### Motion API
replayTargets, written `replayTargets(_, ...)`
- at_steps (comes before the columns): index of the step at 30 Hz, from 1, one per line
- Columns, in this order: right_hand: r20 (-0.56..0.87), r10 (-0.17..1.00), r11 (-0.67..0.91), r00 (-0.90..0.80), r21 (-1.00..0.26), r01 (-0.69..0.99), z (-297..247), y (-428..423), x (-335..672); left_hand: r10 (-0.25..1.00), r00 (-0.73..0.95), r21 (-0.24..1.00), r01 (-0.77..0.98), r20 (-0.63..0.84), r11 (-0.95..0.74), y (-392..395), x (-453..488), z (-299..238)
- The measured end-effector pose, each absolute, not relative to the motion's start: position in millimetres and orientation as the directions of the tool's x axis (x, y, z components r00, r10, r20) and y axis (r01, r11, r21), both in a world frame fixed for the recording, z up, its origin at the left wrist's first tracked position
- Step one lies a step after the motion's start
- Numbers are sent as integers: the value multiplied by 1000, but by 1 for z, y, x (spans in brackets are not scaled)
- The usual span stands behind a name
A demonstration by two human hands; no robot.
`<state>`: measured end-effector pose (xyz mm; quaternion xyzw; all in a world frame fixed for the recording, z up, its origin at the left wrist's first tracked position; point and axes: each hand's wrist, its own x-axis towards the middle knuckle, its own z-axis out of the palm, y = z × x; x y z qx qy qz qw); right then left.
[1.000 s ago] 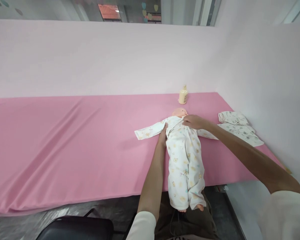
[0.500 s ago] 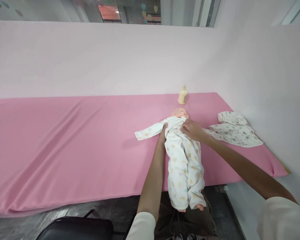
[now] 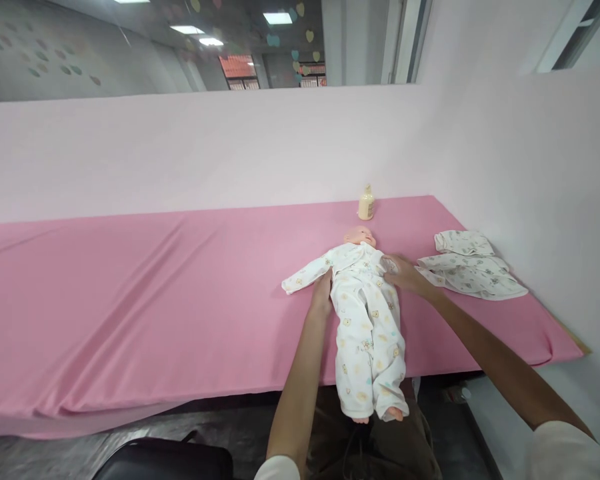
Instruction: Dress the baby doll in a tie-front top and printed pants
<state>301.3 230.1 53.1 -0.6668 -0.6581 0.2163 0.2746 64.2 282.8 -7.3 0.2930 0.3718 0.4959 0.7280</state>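
Observation:
A baby doll [image 3: 361, 235] lies face up on the pink-covered table, its legs reaching over the front edge toward me. It wears a white top [image 3: 355, 259] and white trousers [image 3: 363, 327] with small printed figures. One sleeve stretches out to the left. My left hand [image 3: 323, 291] is closed on the doll's left-hand side below the armpit, its fingers partly hidden. On the opposite side, my right hand [image 3: 403, 273] grips the doll near the other armpit; its fingertips are at the top and that sleeve is mostly covered.
A cream pump bottle [image 3: 366, 204] stands behind the doll's head, near the wall. Folded white printed clothes [image 3: 473, 267] lie at the right end of the pink table cover [image 3: 155, 313]. A black chair [image 3: 163, 460] is below the front edge at left.
My right hand has moved from the doll's chest outward to its right-hand side. My left hand stays at the other side, slightly lower. The view has tilted up, showing more window.

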Motion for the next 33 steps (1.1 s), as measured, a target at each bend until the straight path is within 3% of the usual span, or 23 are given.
replayTargets(4,-5,997,-52,81,-800,597,46,241,310,980,30,922,-335,-198,197,262,52,12)
replayTargets(7,-60,987,-132,152,-839,528,46,248,315,998,-7,992,-117,-54,53,259,56,30)
replayTargets(11,-101,991,-134,92,-842,523,52,248,312,991,12,982,135,133,-133,267,69,47)
replayTargets(15,-45,997,-73,65,-839,539,57,245,306,978,50,969,137,202,-207,276,73,61)
replayTargets(19,111,980,0,166,-832,555,65,237,301,962,38,955,110,272,-274,278,68,75)
replayTargets(23,282,948,146,147,-796,587,66,214,291,929,106,922,124,356,-367,263,60,78)
replayTargets(29,355,930,318,-96,-646,693,39,183,288,855,378,778,388,355,-495,227,36,51)
replayTargets(33,364,930,233,46,-683,692,29,188,299,780,448,615,484,437,-622,218,24,38)
